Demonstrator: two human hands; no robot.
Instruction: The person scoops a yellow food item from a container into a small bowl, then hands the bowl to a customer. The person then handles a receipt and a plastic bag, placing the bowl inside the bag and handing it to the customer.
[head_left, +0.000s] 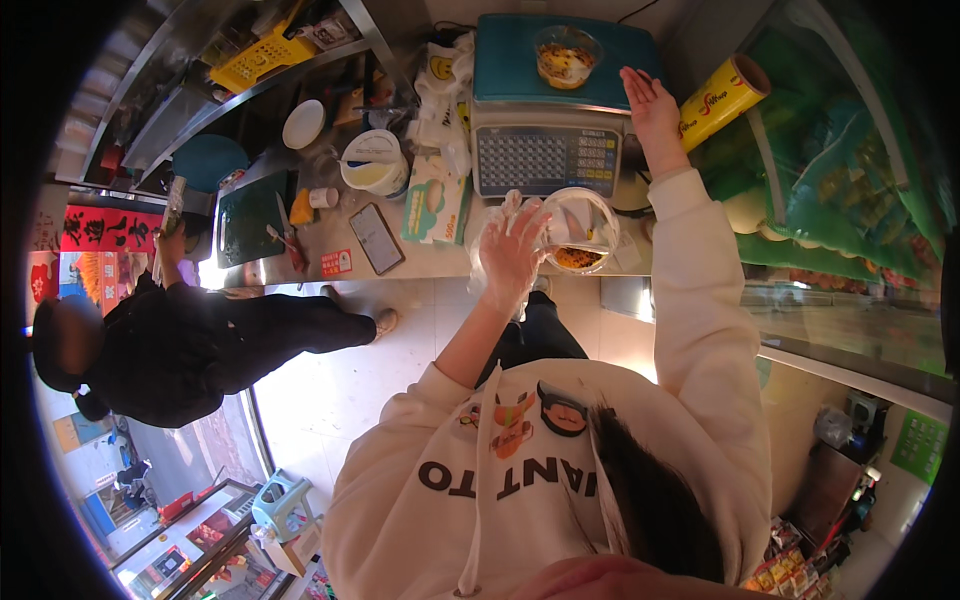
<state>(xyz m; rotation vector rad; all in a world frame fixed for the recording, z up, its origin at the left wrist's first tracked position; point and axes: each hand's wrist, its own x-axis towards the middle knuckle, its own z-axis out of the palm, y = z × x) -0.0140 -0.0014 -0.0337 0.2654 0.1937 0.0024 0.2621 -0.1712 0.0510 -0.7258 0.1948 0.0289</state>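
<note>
A clear, loose plastic glove covers my left hand (514, 244). Its fingers are at the left rim of a clear round plastic container (611, 232), close to the counter's front edge. Dark-seeded orange food shows in the lower part of that container. Bare and empty, my right hand (649, 105) is raised with its fingers extended beside the right edge of the scale's teal platform (510, 64). On this platform stands a clear plastic cup (568, 60) holding yellow and white food with dark seeds. The scale's keypad (523, 161) faces me.
Left along the counter (442, 262) are a tissue pack (435, 202), a phone (377, 238), a white tub (374, 169), a knife (283, 214) and a green cutting board (251, 225). A yellow film roll (720, 101) leans at right. A person in black (172, 345) stands at left.
</note>
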